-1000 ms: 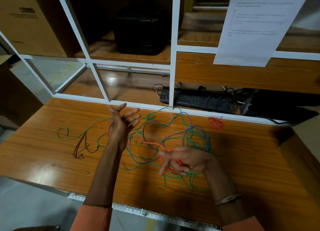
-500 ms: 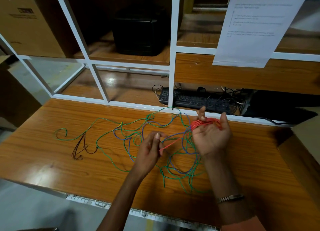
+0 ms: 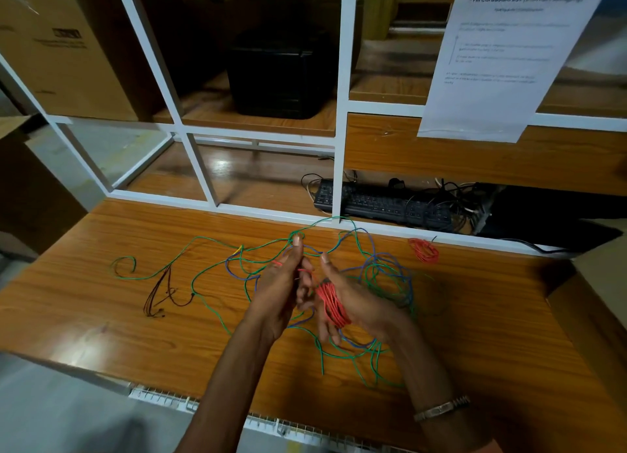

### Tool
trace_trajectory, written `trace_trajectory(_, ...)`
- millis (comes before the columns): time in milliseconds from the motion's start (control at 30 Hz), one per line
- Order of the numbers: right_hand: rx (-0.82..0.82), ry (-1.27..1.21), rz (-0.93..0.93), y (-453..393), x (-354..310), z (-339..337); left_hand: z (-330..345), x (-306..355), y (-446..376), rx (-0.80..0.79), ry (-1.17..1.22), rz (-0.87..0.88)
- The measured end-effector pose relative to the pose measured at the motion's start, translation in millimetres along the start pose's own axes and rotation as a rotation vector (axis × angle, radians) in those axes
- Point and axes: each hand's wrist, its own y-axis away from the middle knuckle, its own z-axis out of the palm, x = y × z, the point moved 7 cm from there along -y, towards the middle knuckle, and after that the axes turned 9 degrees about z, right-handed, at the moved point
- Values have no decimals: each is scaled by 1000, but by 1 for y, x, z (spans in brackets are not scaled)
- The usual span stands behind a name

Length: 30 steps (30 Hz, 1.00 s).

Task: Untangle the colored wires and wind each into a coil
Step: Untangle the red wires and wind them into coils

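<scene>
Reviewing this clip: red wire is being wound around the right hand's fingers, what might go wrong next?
1. The red coil sits loosely around the right hand fingers; it may slip off and unravel.
2. The left hand pinches the short red tail; losing it would slacken the wraps.
3. The green wire and blue wire tangle lies directly below and could snag.

Tangled wires, 1 part-coiled

Red wire (image 3: 331,304) wound around right hand (image 3: 353,303) fingers; green wire (image 3: 217,276) and blue wire (image 3: 383,266) sprawl mid-table (image 3: 84,296); red coil (image 3: 423,249) near far edge.

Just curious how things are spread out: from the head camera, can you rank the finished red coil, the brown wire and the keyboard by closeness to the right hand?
From the right hand:
1. Red coil, right, on the table.
2. Keyboard, behind the frame.
3. Brown wire, far left.
</scene>
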Motion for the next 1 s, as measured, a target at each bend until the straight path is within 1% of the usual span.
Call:
trace_trajectory(100, -88, 11, -28, 14, -3, 4, -10, -9, 1, 75, 150, -98)
trace_trajectory(200, -191, -121, -145, 16, -6, 5, -7, -13, 3, 54, 325, -171)
trace_trajectory(300, -286, -401, -242, 18, -9, 2, -4, -21, 4, 51, 608, -240)
trace_trajectory(333, -331, -511, -279, 20, -13, 2, -4, -23, 5, 59, 662, -242)
trace_trajectory(433, -416, -777, -417, 26, -26, -6, 1, -31, 12, 65, 680, -236)
trace_trajectory(500, -383, -957, -472, 27, -32, -18, 3, -35, 16, 67, 603, -237)
trace_trajectory(633, -242, -1147, -465, 21, -28, -34, -4, -37, 16, 90, 232, -89)
trace_trajectory(667, -218, -1205, -464, 20, -25, -37, -5, -35, 16, 86, 143, -22)
trace_trajectory(767, -126, -1389, -475, 14, -22, -45, -8, -25, 16, 49, -151, 276)
trace_trajectory(867, -4, -1393, -445, 10, -18, -52, 4, -22, 20, -62, -345, 469)
trace_trajectory(1000, 16, -1278, -366, 11, -18, -45, 10, -8, 23, -108, -668, 748)
